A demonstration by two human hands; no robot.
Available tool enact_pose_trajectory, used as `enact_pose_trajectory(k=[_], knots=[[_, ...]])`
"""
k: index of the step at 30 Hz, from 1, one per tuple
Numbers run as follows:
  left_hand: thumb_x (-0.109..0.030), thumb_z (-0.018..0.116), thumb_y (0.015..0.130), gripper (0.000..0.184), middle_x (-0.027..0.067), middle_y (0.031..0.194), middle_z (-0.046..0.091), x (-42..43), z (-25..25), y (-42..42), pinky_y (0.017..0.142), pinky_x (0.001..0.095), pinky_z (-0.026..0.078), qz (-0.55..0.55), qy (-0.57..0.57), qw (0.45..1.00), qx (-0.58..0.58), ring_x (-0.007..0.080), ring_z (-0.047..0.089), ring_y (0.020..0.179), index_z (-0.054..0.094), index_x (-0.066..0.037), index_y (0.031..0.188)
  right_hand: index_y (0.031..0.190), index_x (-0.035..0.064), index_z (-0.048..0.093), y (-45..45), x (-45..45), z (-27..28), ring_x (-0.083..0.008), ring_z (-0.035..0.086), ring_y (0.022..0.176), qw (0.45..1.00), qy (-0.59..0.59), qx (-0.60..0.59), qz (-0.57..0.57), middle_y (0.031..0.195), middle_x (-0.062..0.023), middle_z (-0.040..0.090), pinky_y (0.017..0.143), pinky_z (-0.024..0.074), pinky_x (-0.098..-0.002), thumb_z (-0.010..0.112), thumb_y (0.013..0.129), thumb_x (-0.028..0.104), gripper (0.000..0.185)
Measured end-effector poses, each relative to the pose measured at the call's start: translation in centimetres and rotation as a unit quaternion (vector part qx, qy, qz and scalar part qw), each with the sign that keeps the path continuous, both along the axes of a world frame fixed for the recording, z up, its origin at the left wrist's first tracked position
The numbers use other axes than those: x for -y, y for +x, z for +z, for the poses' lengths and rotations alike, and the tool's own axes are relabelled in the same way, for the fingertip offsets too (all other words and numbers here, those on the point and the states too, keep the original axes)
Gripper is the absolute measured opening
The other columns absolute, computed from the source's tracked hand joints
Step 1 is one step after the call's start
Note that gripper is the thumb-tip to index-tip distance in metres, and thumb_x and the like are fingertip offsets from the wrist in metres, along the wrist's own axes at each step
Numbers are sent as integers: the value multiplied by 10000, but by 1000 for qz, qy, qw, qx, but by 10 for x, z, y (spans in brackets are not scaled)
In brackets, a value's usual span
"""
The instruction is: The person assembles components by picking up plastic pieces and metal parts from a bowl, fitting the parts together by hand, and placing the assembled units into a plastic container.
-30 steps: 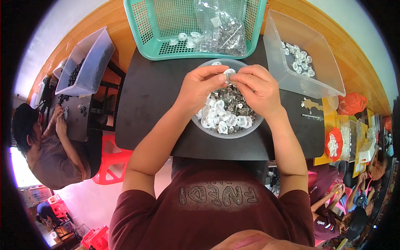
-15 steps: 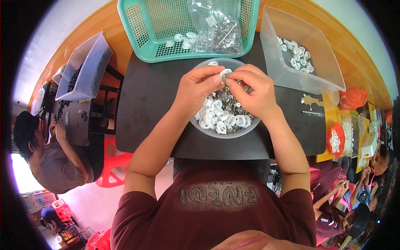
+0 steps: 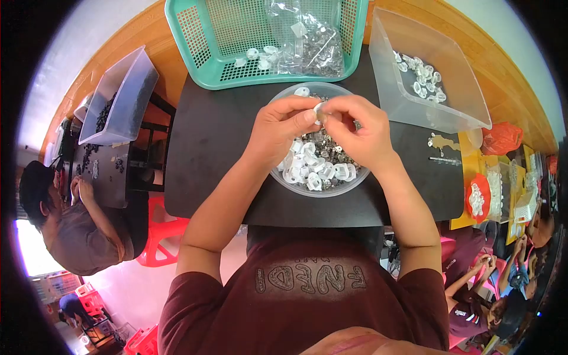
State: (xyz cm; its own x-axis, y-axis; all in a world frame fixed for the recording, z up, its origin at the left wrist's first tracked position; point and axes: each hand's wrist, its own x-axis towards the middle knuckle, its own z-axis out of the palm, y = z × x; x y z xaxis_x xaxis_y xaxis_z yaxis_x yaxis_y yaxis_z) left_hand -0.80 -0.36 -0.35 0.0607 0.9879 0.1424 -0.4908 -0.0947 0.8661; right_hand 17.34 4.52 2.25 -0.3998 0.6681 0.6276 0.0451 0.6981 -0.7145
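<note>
Both hands meet above a round clear bowl [image 3: 319,190] on the dark table. My left hand [image 3: 278,127] pinches a small white plastic part [image 3: 318,112] between thumb and fingers. From the other side, my right hand [image 3: 361,127] has its thumb and fingertips closed against the same part; whether a smaller piece sits in them is hidden. Below the hands, white plastic parts [image 3: 307,163] lie heaped at the bowl's near left. Small metal pieces [image 3: 327,145] fill the middle and right of it.
A green basket [image 3: 248,81] at the back holds a clear bag of metal pieces [image 3: 322,53] and several white parts. At right stands a clear bin [image 3: 438,118] with white parts. Another person [image 3: 83,219] sits at a table on the left; more people sit at far right.
My right fingers have shifted slightly at the white part, which is turned more edge-on now. My left hand has barely moved.
</note>
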Motion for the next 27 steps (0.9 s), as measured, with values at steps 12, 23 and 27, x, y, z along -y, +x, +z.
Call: enact_pose_trajectory(k=[12, 23, 27], knots=[[-127, 610, 964, 254, 97, 1078, 673, -7, -8, 1, 841, 324, 547, 12, -51, 997, 64, 175, 650, 962, 639, 40, 1154, 930, 140, 704, -1, -11, -4, -198, 588, 592, 950, 276, 136, -60, 680, -4, 572, 496, 460, -324, 746, 755, 161, 181], [-225, 543, 1003, 360, 121, 1224, 614, -5, 6, -5, 836, 342, 547, 29, -25, 998, 44, 200, 636, 954, 570, 4, 1278, 1017, 111, 721, 54, -37, 48, -257, 627, 798, 871, 282, 64, -397, 876, -79, 669, 712, 506, -377, 759, 804, 114, 216], [-224, 549, 998, 310, 105, 1133, 639, -5, 6, -5, 787, 329, 547, 48, -31, 997, 49, 177, 630, 902, 611, 9, 1193, 926, 80, 700, 46, -29, 41, -242, 615, 775, 936, 179, 62, -295, 853, -73, 655, 711, 495, -348, 755, 823, 162, 143]])
